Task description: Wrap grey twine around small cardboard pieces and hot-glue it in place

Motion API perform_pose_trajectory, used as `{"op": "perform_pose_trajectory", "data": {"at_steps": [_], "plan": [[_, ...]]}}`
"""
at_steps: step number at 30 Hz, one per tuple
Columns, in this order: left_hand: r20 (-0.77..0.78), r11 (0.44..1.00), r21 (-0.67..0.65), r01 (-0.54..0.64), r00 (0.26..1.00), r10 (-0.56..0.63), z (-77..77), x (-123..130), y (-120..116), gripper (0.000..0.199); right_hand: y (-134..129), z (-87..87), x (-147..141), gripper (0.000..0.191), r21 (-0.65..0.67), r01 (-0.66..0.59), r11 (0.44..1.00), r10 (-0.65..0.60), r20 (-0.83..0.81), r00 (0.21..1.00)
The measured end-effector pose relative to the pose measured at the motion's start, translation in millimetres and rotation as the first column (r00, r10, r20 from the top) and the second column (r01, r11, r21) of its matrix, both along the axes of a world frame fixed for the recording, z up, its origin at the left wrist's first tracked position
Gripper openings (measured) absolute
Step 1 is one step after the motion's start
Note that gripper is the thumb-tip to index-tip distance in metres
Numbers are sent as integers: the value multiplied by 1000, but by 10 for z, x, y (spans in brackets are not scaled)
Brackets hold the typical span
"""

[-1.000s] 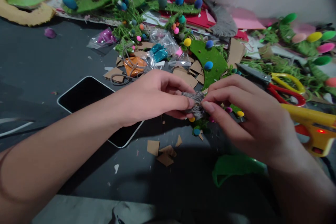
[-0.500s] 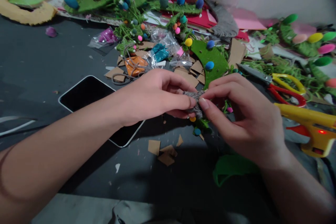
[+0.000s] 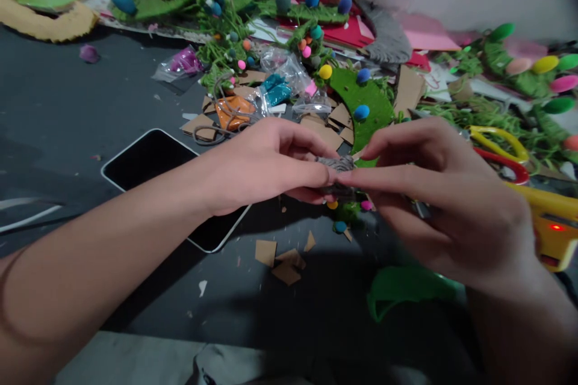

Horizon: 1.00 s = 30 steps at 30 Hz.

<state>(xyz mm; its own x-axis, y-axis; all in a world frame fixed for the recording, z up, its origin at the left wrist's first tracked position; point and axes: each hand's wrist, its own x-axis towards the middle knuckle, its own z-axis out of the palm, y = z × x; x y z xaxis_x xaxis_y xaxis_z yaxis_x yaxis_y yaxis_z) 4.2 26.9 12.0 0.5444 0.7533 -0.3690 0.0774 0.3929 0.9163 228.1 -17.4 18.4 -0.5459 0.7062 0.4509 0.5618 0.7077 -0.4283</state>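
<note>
A small piece wrapped in grey yarn (image 3: 339, 163) is held above the dark table, partly hidden by fingers. My left hand (image 3: 275, 162) is closed round its left end, thumb in front and fingers behind. From the right, my right hand (image 3: 433, 192) grips its other end, the thumb tip meeting the left thumb and the index finger at the upper edge; its other fingers are curled below and slightly smeared. Just behind lies a green curved piece (image 3: 368, 105) with blue balls on it. A phone (image 3: 153, 159) lies under my left forearm.
Cardboard scraps (image 3: 265, 252) lie in front of my hands. To the right are scissors (image 3: 506, 162) with red and yellow handles and a yellow glue gun (image 3: 551, 216) with its red light on. Bagged orange clay (image 3: 235, 111) and green decorated pieces (image 3: 167, 0) crowd the back.
My right hand has turned and shifted right, its index finger lifting to the upper edge of the yarn-wrapped piece. It now covers more of the scissors and glue gun. The left hand stays put.
</note>
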Motion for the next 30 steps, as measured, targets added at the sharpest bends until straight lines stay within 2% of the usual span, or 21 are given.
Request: {"op": "perform_pose_trajectory", "data": {"at_steps": [3,6,9,23,30], "plan": [[9,1000,-2,11,1000,-11,-5,-10,1,8,34,-3,40,30,49,-8,999,8,-1,1000],[29,1000,-12,22,999,-22,-8,-16,-3,9,58,-7,55,15,44,28,999,-28,-1,1000],[40,1000,-10,20,999,-19,-12,-13,-7,10,63,-16,43,8,49,32,998,-32,-3,999],[39,1000,-22,7,999,-6,2,16,-24,19,30,-62,-36,6,110,68,992,-72,32,997],[28,999,-32,-4,1000,5,0,31,-32,10,25,-62,-20,10,163,43,986,-54,63,997]]}}
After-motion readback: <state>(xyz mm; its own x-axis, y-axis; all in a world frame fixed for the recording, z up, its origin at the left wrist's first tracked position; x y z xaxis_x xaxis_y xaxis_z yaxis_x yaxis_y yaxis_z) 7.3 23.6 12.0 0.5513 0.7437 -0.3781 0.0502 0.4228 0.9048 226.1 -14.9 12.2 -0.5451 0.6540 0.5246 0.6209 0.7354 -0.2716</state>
